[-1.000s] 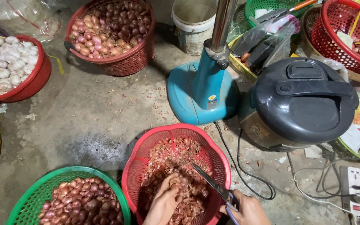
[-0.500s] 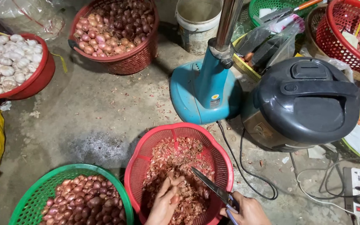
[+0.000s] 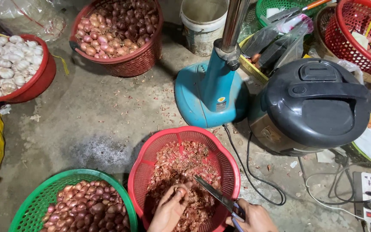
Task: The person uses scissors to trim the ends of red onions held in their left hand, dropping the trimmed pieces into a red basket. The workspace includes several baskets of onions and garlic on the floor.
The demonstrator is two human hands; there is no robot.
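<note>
left hand [image 3: 168, 210] lifted shallot [image 3: 180, 190] higher | knife [image 3: 215, 195] unmoved

Small round sticker [image 3: 221, 103] on blue fan base [image 3: 198, 96] — clear plastic bag [image 3: 24, 15] top-left.

Lighting, as I read it from the head view: dim, artificial, falling from above. I note a soft sheen on the black cooker lid [image 3: 318, 103] and the fan pole [image 3: 233, 23]. Deep shadow under the red basket [image 3: 149, 172] rim and along the frame edges. Focus fair; slight wide-angle bend at corners; mild grain.
</note>
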